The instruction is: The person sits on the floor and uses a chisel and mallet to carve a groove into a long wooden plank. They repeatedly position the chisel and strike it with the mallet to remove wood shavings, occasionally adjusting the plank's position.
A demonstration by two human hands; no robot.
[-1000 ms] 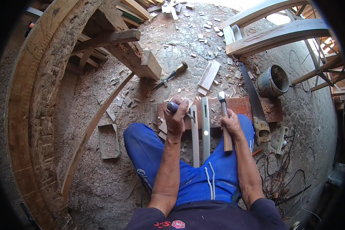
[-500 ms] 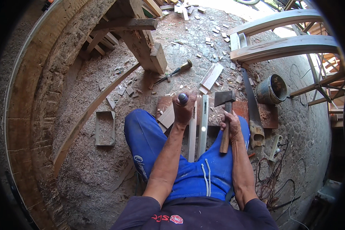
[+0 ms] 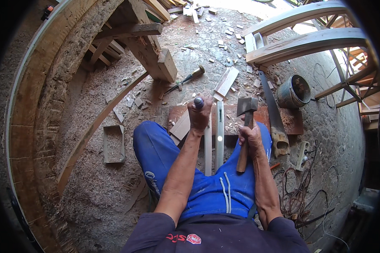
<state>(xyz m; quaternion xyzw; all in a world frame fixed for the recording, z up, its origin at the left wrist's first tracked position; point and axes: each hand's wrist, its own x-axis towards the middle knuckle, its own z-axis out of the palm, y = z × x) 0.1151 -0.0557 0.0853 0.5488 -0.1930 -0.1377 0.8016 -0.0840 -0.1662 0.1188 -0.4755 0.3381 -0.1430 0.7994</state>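
Observation:
My left hand (image 3: 199,120) is closed around an upright chisel, whose handle end (image 3: 198,102) points up at me; its blade is hidden below the fist. Under that hand stretches a pale wooden strip (image 3: 208,154), with a metal spirit level (image 3: 219,145) alongside it. Both extend from between my knees onto a low reddish-brown board (image 3: 293,122). My right hand (image 3: 251,135) grips the wooden handle of a hatchet (image 3: 246,106) over my right thigh, its steel head raised beyond the fingers. A short plank (image 3: 180,126) rests left of the chisel.
Beyond the board lie another chisel (image 3: 185,80) and a pale wood block (image 3: 226,82). To the right are a handsaw (image 3: 272,105), a bucket (image 3: 294,91), a power strip (image 3: 302,156) and tangled cords. A rectangular tray (image 3: 114,160) and a large curved timber (image 3: 23,143) are at left.
The whole view has shifted slightly, so surroundings appear a little further left and up. The hatchet's handle leans a bit more. Both grips stay the same.

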